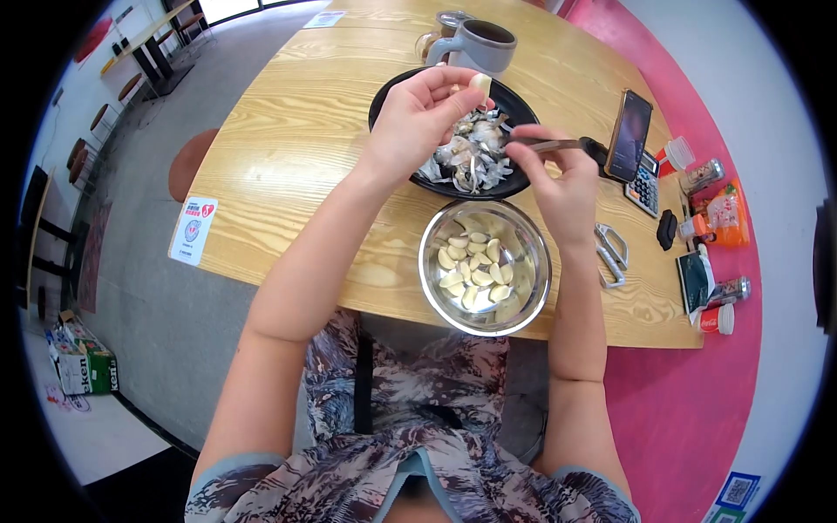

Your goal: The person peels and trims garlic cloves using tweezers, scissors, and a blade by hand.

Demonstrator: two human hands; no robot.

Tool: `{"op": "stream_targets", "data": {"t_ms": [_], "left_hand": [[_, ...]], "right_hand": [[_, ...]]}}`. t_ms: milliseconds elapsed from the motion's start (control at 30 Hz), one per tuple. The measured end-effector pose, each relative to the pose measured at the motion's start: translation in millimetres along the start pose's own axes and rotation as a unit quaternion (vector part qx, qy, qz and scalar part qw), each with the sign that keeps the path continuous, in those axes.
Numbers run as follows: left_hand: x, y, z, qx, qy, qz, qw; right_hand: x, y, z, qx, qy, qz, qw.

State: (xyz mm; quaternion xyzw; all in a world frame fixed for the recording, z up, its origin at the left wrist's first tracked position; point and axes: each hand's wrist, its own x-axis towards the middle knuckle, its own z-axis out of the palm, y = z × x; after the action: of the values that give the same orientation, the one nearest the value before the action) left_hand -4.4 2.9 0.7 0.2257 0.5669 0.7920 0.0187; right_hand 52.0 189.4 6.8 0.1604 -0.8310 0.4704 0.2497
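Note:
My left hand [418, 113] pinches a pale garlic clove [480, 84] above a black plate [380, 102]. The plate bears a heap of papery garlic skins [475, 157]. At the plate's right side my right hand [558, 179] is closed round a small knife [554, 146], its blade pointing left over the plate's edge. A steel bowl [534, 288] stands nearer to me at the table's front edge, just below the plate. Several peeled garlic cloves [471, 270] lie inside the bowl.
Beyond the plate stand a grey mug [484, 48] and a glass jar [427, 45]. To the right are a propped phone [629, 135], a calculator [643, 187], metal scissors or a peeler [612, 253], jars and packets. A sticker [193, 231] marks the table's left corner.

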Motion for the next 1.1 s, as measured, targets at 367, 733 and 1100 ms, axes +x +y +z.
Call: {"op": "stream_targets", "data": {"t_ms": [367, 733, 1100], "left_hand": [[-11, -4, 15, 0.282, -0.016, 0.179, 0.943], [-9, -11, 14, 0.34, -0.009, 0.245, 0.908], [-5, 3, 6, 0.014, -0.092, -0.079, 0.993]], "right_hand": [[-4, -8, 8, 0.108, 0.13, -0.106, 0.98], [-6, -11, 7, 0.084, 0.125, -0.109, 0.983], [-6, -15, 7, 0.146, 0.132, -0.101, 0.975]]}}
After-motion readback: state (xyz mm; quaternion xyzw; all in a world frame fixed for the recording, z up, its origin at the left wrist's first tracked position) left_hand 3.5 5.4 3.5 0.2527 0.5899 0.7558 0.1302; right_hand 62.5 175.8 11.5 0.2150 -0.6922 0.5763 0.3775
